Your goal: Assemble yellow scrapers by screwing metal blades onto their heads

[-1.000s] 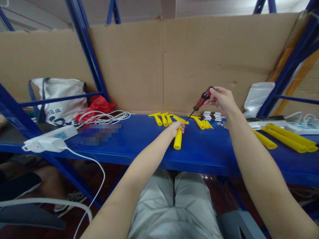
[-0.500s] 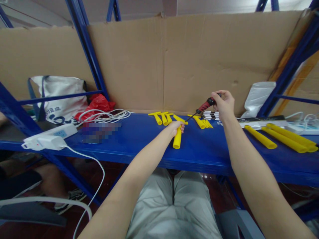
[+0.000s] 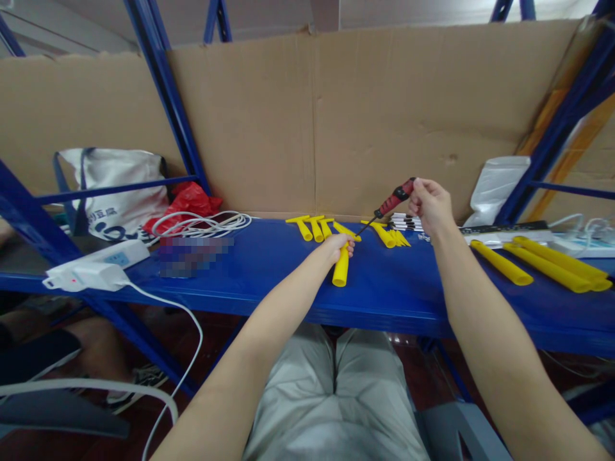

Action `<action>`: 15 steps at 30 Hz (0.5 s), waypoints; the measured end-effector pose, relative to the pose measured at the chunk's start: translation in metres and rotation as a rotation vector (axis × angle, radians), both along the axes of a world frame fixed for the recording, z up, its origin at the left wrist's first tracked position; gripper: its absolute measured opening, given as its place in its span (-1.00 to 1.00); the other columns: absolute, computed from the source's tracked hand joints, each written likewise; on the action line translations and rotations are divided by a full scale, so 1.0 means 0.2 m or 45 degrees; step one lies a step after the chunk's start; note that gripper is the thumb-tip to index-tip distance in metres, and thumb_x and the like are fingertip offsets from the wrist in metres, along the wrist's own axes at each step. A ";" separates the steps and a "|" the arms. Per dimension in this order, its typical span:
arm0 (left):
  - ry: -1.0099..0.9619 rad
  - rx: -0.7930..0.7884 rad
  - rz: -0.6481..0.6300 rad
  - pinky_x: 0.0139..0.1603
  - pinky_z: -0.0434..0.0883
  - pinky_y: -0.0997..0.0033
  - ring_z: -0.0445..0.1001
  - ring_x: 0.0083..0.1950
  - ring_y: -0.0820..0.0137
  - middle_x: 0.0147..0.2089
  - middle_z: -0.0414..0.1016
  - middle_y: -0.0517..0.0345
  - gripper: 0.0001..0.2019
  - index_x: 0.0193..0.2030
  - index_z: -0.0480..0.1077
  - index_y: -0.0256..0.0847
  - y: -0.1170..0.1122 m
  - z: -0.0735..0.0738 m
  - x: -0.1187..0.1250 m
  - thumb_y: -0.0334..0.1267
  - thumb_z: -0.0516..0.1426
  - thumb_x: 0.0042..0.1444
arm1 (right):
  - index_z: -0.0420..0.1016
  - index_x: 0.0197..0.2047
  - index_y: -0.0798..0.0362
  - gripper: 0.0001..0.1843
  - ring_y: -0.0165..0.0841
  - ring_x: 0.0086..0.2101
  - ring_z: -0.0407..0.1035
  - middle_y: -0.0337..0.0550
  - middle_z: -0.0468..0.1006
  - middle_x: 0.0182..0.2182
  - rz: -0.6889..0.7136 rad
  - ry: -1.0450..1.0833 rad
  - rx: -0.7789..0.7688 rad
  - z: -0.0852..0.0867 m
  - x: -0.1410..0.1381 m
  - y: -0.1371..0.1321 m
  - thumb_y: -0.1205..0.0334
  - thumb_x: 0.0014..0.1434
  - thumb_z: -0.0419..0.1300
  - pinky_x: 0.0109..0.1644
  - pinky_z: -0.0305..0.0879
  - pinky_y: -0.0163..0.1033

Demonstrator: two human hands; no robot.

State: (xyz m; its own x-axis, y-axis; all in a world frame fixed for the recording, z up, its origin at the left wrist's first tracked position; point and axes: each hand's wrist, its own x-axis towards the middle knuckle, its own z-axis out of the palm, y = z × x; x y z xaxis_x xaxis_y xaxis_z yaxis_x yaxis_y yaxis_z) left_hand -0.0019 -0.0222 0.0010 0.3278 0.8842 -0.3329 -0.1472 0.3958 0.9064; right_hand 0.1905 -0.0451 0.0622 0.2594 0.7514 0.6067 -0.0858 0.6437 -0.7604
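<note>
My left hand [image 3: 342,246] is closed around a yellow plastic tube [image 3: 341,267] with a flat yellow crosspiece at its far end, held over the blue shelf. A screwdriver [image 3: 393,200] with a red and black handle slants down to the left, its tip at the crosspiece near my left fingers. My right hand [image 3: 431,202] pinches the top end of its handle between fingertips. Behind my left hand, several yellow T-shaped pieces [image 3: 303,229] lie in a row. Another yellow tube piece [image 3: 385,237] rests to the right, beside small pointed yellow parts [image 3: 401,239].
Long yellow tubes [image 3: 548,266] lie on the right of the blue shelf [image 3: 269,269]. A white power strip [image 3: 96,264], coiled white cable [image 3: 211,224], red plastic bag [image 3: 192,198] and cloth bag [image 3: 120,186] are on the left. Cardboard [image 3: 250,128] stands behind. Another person's leg [image 3: 100,346] shows lower left.
My right fingers have shifted slightly at the end of the screwdriver handle, showing more of it. The screwdriver has moved slightly left; my left hand holds nearly the same position.
</note>
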 end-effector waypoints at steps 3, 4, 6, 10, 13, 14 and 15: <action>0.005 -0.004 0.002 -0.68 0.02 0.63 0.02 -0.72 0.64 -0.66 0.10 0.34 -0.81 -0.44 0.20 -0.27 -0.01 0.00 0.00 -0.53 -0.08 0.15 | 0.20 -0.47 0.02 -0.64 -0.60 -0.77 0.02 -0.45 0.18 -0.73 -0.077 0.063 -0.012 -0.01 0.00 0.00 0.07 -0.06 0.33 -0.77 -0.09 -0.46; 0.004 -0.002 0.003 -0.68 0.02 0.64 0.02 -0.72 0.64 -0.66 0.10 0.34 -0.81 -0.44 0.19 -0.26 -0.01 0.01 0.00 -0.53 -0.08 0.15 | 0.17 -0.49 0.01 -0.63 -0.60 -0.77 0.01 -0.46 0.17 -0.73 -0.097 0.085 -0.022 -0.01 0.01 0.00 0.07 -0.06 0.33 -0.78 -0.10 -0.46; 0.004 0.004 0.008 -0.69 0.01 0.65 0.01 -0.72 0.65 -0.67 0.10 0.34 -0.79 -0.46 0.17 -0.26 -0.02 0.01 0.01 -0.54 -0.09 0.15 | 0.15 -0.50 0.01 -0.62 -0.60 -0.78 -0.01 -0.47 0.14 -0.74 -0.122 0.114 -0.041 -0.02 0.02 0.01 0.08 -0.06 0.33 -0.79 -0.12 -0.45; -0.002 0.011 0.019 -0.69 0.00 0.66 0.00 -0.73 0.65 -0.68 0.09 0.34 -0.78 -0.48 0.18 -0.26 -0.02 0.02 0.01 -0.55 -0.08 0.15 | 0.23 -0.47 0.01 -0.66 -0.61 -0.80 -0.05 -0.49 0.10 -0.75 -0.125 0.105 -0.043 -0.03 0.03 0.02 0.06 -0.06 0.33 -0.79 -0.16 -0.43; -0.007 -0.001 0.029 -0.70 -0.01 0.66 0.00 -0.73 0.66 -0.68 0.09 0.34 -0.78 -0.49 0.17 -0.26 -0.02 0.02 0.01 -0.55 -0.07 0.14 | 0.29 -0.45 0.02 -0.67 -0.60 -0.79 -0.03 -0.48 0.06 -0.77 -0.073 0.095 -0.058 -0.03 0.04 0.03 0.00 -0.04 0.31 -0.77 -0.12 -0.43; -0.008 -0.003 0.033 -0.70 -0.01 0.66 0.00 -0.73 0.66 -0.69 0.09 0.34 -0.78 -0.50 0.17 -0.26 -0.02 0.02 0.01 -0.55 -0.06 0.14 | 0.30 -0.45 0.03 -0.67 -0.59 -0.79 -0.02 -0.48 0.07 -0.78 -0.045 0.095 -0.065 -0.03 0.04 0.03 -0.01 -0.04 0.30 -0.76 -0.09 -0.43; -0.008 -0.001 0.038 -0.70 -0.01 0.66 0.00 -0.73 0.66 -0.69 0.09 0.34 -0.77 -0.50 0.16 -0.25 -0.03 0.02 0.01 -0.55 -0.07 0.14 | 0.30 -0.46 0.03 -0.67 -0.59 -0.78 0.01 -0.47 0.09 -0.78 -0.018 0.098 -0.073 -0.03 0.04 0.03 -0.02 -0.03 0.29 -0.75 -0.05 -0.43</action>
State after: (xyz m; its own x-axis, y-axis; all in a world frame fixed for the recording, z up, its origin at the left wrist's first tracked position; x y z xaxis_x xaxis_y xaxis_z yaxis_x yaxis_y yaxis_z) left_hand -0.0007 -0.0274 0.0044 0.3033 0.8932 -0.3320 -0.1644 0.3922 0.9051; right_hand 0.1985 -0.0396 0.0562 0.3143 0.7801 0.5409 -0.1366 0.6010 -0.7875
